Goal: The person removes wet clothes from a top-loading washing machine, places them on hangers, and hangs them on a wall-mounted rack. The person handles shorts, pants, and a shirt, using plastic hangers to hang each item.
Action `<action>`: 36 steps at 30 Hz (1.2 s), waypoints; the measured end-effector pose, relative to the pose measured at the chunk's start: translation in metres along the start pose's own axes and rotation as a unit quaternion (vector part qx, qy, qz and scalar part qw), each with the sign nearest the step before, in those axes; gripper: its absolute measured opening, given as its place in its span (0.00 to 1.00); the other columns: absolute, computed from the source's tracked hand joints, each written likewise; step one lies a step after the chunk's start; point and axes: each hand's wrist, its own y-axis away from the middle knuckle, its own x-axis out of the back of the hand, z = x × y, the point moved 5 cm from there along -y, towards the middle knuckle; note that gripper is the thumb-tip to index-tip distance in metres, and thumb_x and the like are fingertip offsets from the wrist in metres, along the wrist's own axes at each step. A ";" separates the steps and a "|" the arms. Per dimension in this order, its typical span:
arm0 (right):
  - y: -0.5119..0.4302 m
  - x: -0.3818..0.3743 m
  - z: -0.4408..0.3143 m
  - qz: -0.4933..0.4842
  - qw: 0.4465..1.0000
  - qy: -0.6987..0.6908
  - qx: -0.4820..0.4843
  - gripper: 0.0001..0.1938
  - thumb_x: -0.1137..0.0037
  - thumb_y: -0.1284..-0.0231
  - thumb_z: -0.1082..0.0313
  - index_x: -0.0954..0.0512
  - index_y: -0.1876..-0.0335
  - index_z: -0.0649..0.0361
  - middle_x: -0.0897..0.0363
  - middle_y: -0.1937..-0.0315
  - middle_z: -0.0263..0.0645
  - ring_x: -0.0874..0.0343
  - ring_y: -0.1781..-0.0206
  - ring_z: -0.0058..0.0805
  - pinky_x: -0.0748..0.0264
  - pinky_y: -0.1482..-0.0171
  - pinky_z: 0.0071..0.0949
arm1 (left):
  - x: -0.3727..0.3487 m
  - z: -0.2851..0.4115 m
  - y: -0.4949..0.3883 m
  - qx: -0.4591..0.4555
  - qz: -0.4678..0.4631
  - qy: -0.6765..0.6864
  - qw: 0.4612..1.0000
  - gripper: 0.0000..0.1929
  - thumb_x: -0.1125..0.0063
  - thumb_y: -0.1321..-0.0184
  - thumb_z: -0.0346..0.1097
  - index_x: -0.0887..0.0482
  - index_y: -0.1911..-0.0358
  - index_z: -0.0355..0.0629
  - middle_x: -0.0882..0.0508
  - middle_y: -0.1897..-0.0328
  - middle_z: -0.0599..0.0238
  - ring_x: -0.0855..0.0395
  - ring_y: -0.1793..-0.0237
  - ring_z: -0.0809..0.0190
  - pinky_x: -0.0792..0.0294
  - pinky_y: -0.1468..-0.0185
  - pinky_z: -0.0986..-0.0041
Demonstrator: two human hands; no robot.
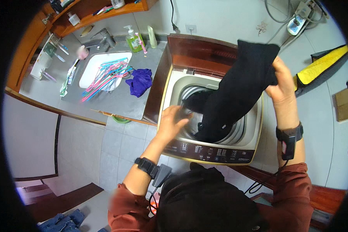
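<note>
A black cloth garment (235, 90) hangs from my right hand (282, 78), which grips its upper end above the right side of the top-loading washing machine (259, 127). The garment's lower part reaches into the metal drum (240, 133), where more dark cloth (197, 100) shows. My left hand (174, 120), slightly blurred, is over the drum's left rim with its fingers apart and nothing in it. The machine's dark red lid (200, 56) stands raised at the back.
Left of the machine, a grey counter (110, 105) has a white sink (87, 74) with colourful hangers (107, 78), a purple cloth (139, 82) and a green soap bottle (133, 40). A wooden shelf (104, 16) is above. A yellow and black item (322, 65) is at the right.
</note>
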 end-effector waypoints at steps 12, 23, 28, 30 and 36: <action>0.033 -0.099 -0.183 0.008 0.965 0.111 0.237 0.17 0.57 0.29 0.65 0.27 0.46 0.71 0.25 0.46 0.53 0.24 0.43 0.42 0.29 0.36 0.36 | 0.018 0.032 -0.039 0.078 0.057 0.305 0.947 0.08 0.43 0.41 0.32 0.20 0.61 0.36 0.17 0.70 0.64 0.21 0.67 0.66 0.28 0.60 0.74; 0.049 -0.009 -0.176 0.283 0.869 0.286 0.288 0.09 0.47 0.34 0.66 0.24 0.56 0.63 0.20 0.61 0.34 0.21 0.58 0.23 0.24 0.53 0.22 | 0.190 0.030 0.004 0.029 0.056 0.307 0.950 0.09 0.45 0.34 0.38 0.19 0.66 0.40 0.23 0.70 0.81 0.30 0.65 0.78 0.36 0.57 0.83; 0.081 -0.021 -0.174 0.275 0.902 0.202 0.263 0.10 0.46 0.36 0.67 0.24 0.54 0.64 0.19 0.58 0.40 0.20 0.56 0.29 0.23 0.49 0.27 | 0.234 0.052 -0.001 -0.035 0.086 0.235 0.967 0.09 0.44 0.36 0.37 0.19 0.65 0.37 0.22 0.71 0.77 0.29 0.66 0.76 0.34 0.59 0.81; 0.097 -0.029 -0.152 0.209 0.950 0.133 0.188 0.11 0.46 0.36 0.68 0.24 0.52 0.65 0.19 0.55 0.43 0.19 0.52 0.32 0.23 0.47 0.30 | 0.232 0.046 0.010 -0.060 0.120 0.194 0.972 0.09 0.43 0.37 0.36 0.19 0.65 0.36 0.22 0.71 0.75 0.28 0.66 0.74 0.33 0.58 0.79; 0.209 -0.026 -0.033 0.209 0.973 -0.005 0.098 0.14 0.52 0.35 0.72 0.27 0.46 0.67 0.21 0.50 0.48 0.21 0.47 0.36 0.25 0.42 0.34 | 0.157 -0.021 0.101 -0.019 -0.101 0.161 0.982 0.08 0.35 0.46 0.31 0.17 0.66 0.36 0.20 0.67 0.65 0.22 0.64 0.66 0.29 0.58 0.74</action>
